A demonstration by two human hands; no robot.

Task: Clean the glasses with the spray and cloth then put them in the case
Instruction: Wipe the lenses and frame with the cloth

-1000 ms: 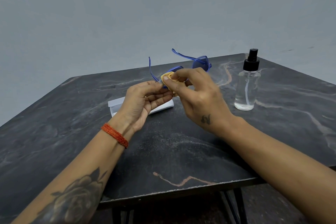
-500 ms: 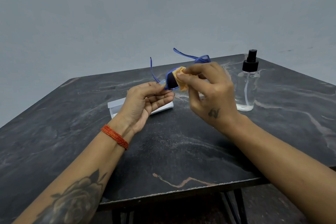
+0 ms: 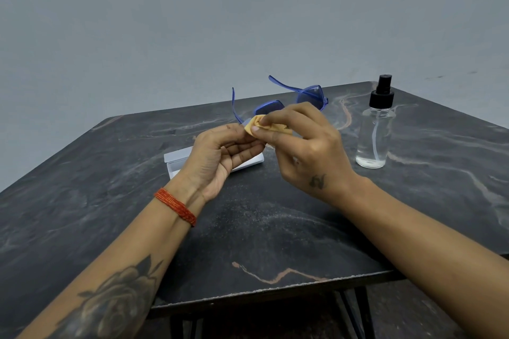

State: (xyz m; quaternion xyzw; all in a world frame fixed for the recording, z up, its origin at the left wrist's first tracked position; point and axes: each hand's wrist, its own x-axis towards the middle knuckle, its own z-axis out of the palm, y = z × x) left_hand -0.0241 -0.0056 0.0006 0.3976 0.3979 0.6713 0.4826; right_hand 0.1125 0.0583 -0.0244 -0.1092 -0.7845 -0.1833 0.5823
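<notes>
Blue-framed glasses [image 3: 309, 96] with dark lenses are held up above the table, temples open and pointing away from me. My left hand [image 3: 220, 151] grips them at the left lens edge. My right hand [image 3: 308, 146] pinches a small folded yellow cloth [image 3: 254, 125] against the left lens, thumb on the near side. A clear spray bottle [image 3: 374, 135] with a black pump top stands upright to the right of my hands. The white case [image 3: 176, 159] lies on the table, mostly hidden behind my left hand.
The dark marbled table [image 3: 248, 242] has its front edge close to me, with black legs below it. A plain grey wall stands behind the table. The bottle is about a hand's width from my right hand.
The glasses have turned so both lenses show again. My right hand has slid the cloth back to the left along the left lens. My left hand has stayed in place.
</notes>
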